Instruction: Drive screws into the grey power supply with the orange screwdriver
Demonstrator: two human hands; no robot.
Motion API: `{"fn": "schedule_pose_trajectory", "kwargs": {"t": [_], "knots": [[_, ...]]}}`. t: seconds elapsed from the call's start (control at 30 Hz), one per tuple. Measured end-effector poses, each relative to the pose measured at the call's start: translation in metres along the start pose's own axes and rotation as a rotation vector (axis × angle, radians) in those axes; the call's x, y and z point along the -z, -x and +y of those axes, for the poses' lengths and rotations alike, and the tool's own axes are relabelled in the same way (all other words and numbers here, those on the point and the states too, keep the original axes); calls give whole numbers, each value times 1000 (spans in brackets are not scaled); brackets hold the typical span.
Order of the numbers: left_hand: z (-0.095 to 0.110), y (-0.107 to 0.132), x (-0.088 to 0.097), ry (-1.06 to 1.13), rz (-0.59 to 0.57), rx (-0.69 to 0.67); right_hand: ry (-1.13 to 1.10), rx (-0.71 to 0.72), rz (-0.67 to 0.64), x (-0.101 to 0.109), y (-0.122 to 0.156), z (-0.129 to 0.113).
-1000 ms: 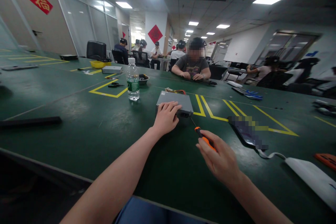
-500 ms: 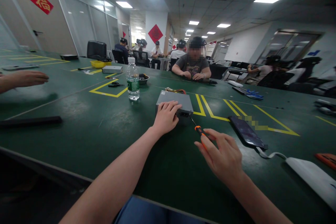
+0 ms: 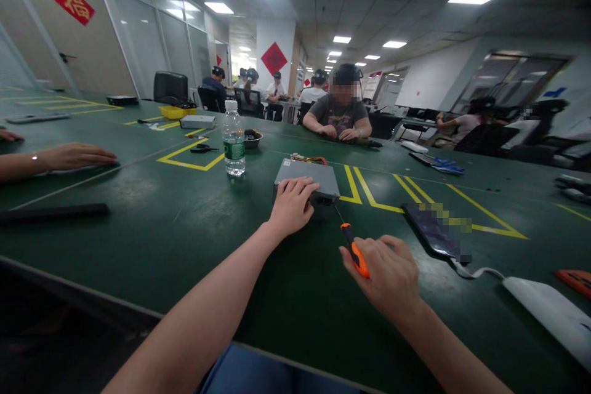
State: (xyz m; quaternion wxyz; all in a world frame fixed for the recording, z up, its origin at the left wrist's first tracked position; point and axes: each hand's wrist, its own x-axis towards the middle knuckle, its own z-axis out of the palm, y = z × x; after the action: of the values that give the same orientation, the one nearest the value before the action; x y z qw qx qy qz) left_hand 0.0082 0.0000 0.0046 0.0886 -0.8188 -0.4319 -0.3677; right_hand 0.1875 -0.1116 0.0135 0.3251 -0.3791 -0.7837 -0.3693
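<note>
A grey metal computer power supply unit [image 3: 318, 177] lies on the green table in front of me, with coloured wires [image 3: 310, 159] at its far side. My left hand [image 3: 293, 204] grips its near left part, fingers over the top face and thumb lower on the front. In my right hand [image 3: 385, 271] is an orange and black screwdriver [image 3: 354, 249], pinched at the handle between thumb and fingers. Its thin shaft points up and left, and the tip meets the unit's lower front right corner. Whether the tip sits in a screw is too small to tell.
A water bottle [image 3: 234, 141] stands left of the unit, a small metal bowl [image 3: 253, 139] behind it. To the right lie a phone [image 3: 431, 231] and a white power bank [image 3: 549, 314] joined by a cable. Another person's hand [image 3: 87, 155] rests at left; a co-worker [image 3: 341, 108] sits opposite.
The fingers of my right hand have shifted round the screwdriver handle, showing more orange. The other person's hand at left moved right and down onto the table. My left hand stays put.
</note>
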Motion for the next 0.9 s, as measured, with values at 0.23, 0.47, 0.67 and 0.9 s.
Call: {"fn": "schedule_pose_trajectory", "kwargs": {"t": [0.23,0.47,0.67,0.9], "knots": [[1,0,2,-15,-6,4,-80,19,80,2,1,3],[0,0,2,-7,0,-3,-97,58,-5,-8,0,-2],[0,1,2,-13,0,-12,-79,58,7,-9,-2,-2],[0,1,2,-19,6,-13,-67,41,0,-9,-1,-1]]}}
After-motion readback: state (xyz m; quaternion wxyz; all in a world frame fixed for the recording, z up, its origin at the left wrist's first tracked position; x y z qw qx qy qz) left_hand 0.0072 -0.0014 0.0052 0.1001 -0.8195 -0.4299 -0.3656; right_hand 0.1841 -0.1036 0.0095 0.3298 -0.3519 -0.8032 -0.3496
